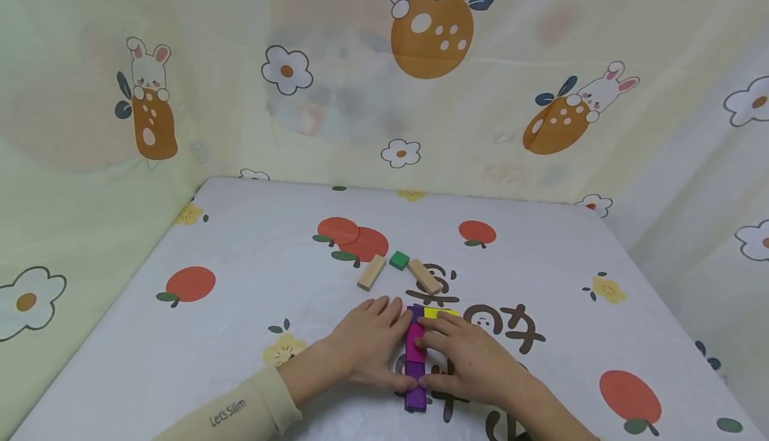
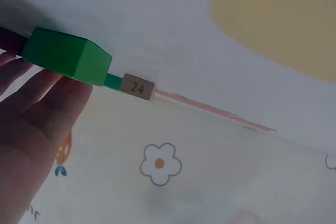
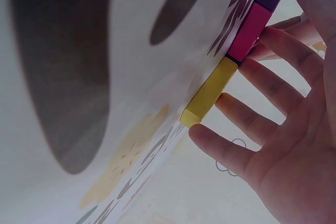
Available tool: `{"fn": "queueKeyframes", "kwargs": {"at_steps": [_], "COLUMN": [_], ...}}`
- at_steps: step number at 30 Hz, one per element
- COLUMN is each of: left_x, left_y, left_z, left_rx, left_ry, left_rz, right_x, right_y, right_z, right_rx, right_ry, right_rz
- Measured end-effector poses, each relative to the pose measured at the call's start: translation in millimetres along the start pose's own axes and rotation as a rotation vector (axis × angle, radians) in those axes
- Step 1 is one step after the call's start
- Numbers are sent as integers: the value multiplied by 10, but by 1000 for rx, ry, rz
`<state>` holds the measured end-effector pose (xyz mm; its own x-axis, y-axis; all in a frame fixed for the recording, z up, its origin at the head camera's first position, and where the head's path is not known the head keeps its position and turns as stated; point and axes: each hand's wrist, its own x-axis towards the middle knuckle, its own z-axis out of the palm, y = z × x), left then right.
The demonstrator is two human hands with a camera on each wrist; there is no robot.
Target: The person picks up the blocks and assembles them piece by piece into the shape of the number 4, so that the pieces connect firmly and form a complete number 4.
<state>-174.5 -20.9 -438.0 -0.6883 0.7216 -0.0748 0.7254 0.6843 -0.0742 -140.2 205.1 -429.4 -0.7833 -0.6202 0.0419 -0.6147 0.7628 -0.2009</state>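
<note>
A column of painted blocks runs toward me: a purple block (image 1: 416, 397) nearest, a magenta block (image 1: 414, 347) in the middle, another purple block (image 1: 414, 313) at the far end. At that end a yellow block (image 1: 438, 312) extends to the right. My left hand (image 1: 369, 344) touches the column's left side, thumb at the near purple block. In the left wrist view its fingers lie against a green block (image 2: 68, 53), hidden in the head view. My right hand (image 1: 474, 361) touches the right side with fingers spread and straight, several fingertips along the magenta and yellow blocks (image 3: 210, 90).
Beyond the hands lie two plain wooden blocks, one on the left (image 1: 372, 272) and one on the right (image 1: 424, 276), angled toward a small green block (image 1: 399, 260). A printed white cloth (image 1: 252, 241) covers the table. Patterned curtains (image 1: 336, 154) hang behind and at both sides.
</note>
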Motion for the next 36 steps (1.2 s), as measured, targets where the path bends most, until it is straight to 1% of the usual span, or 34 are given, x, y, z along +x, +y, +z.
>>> {"fn": "queueKeyframes", "kwargs": {"at_steps": [7, 11, 15, 25, 29, 33, 36], "left_x": [11, 10, 3, -6, -17, -21, -23], "left_y": [0, -1, -5, -3, -2, -2, 0], "left_z": [-43, -46, -49, -96, -102, -78, -61], "left_rx": [-10, -18, -23, -23, -32, -56, -68], "left_ry": [2, -6, 0, -13, -20, -35, -42], "left_rz": [25, 19, 15, 15, 13, 8, 9], "right_x": [-12, -4, 10, 43, 66, 92, 110], "right_y": [0, 0, -3, -6, -8, -23, -39], "right_z": [-27, -38, -46, -54, -59, -78, -121], "right_rx": [1, 3, 4, -33, -29, -22, 4], "right_ry": [-2, -3, -5, -8, -26, -47, -79], "right_rz": [19, 13, 10, -11, -10, -12, 12]}}
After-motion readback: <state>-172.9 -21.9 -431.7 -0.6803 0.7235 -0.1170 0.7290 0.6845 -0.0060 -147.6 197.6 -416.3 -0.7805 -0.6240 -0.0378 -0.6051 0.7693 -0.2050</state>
